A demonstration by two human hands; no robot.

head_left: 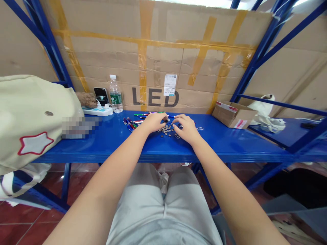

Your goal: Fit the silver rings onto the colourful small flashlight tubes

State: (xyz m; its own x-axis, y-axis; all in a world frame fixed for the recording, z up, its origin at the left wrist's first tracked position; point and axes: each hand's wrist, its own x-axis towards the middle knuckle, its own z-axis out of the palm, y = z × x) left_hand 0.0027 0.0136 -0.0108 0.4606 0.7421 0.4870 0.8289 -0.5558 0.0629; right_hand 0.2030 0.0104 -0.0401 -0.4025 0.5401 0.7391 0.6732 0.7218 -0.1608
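Small round metal pieces, like button cells or coins, lie in a loose pile [166, 130] on the blue table [109, 137]. At the pile's left edge is my left hand [155, 122], thumb and fingers pinched together by a small dark piece with a pale spot; its kind is too small to make out. On the right, my right hand [188, 128] reaches low over the pile, fingers bent and a gap between fingertips and thumb. Small shiny pieces show partly under its palm. Several coloured pens [130, 125] lie beyond and left of my left hand, partly hidden by it.
At the back left stand a water bottle [116, 95], a phone [101, 96] and a power strip [98, 110]. A cream bag [38, 115] fills the left end. An opened small carton [228, 115] sits at the right. A large cardboard sheet [114, 64] backs the table.
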